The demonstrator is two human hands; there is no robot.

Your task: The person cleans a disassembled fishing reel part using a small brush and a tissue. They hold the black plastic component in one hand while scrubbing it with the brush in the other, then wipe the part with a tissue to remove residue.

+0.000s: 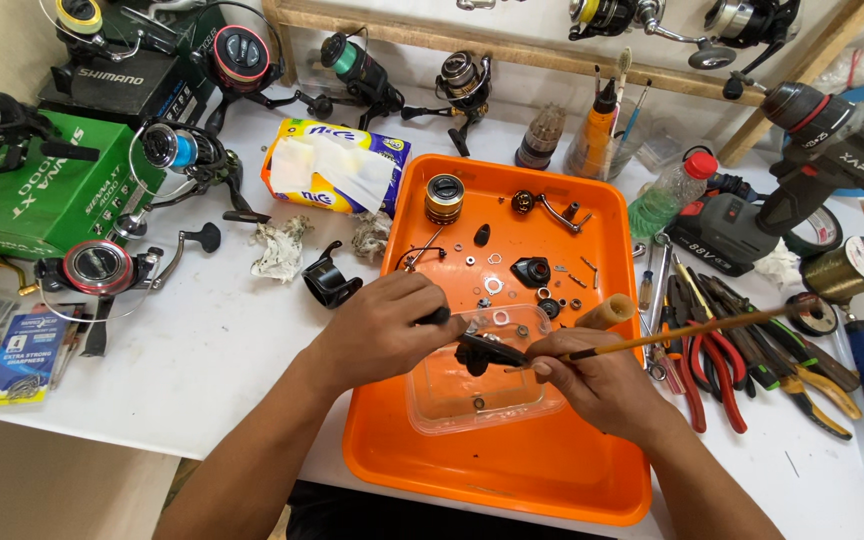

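- Left hand [382,325] grips a small black reel part [480,352], fingers wrapped round its top end, held over a clear plastic tub [442,395].
- Right hand [602,385] pinches a long thin brush [692,328] with a brown handle; handle runs out right over the tools, tip touching the black part.
- Tub sits inside an orange tray [512,470] on the white bench [222,350], near front edge.
- Tray floor past the hands: washers, screws, small black pieces, a gold spool [444,198], a crank handle [552,208], a cork knob [604,312].
- Just right of tray: pliers and cutters [722,365] with red and yellow grips, lying side by side.
- Left of tray: black curved cover [330,280], crumpled tissue [277,248], a fishing reel [102,268], hook packets [22,358].
- Further back: tissue pack [332,168], green box [42,195], more reels, glue bottle [600,118], plastic bottle with red cap [672,192].
- Far right: cordless drill [812,170], line spool [852,268].
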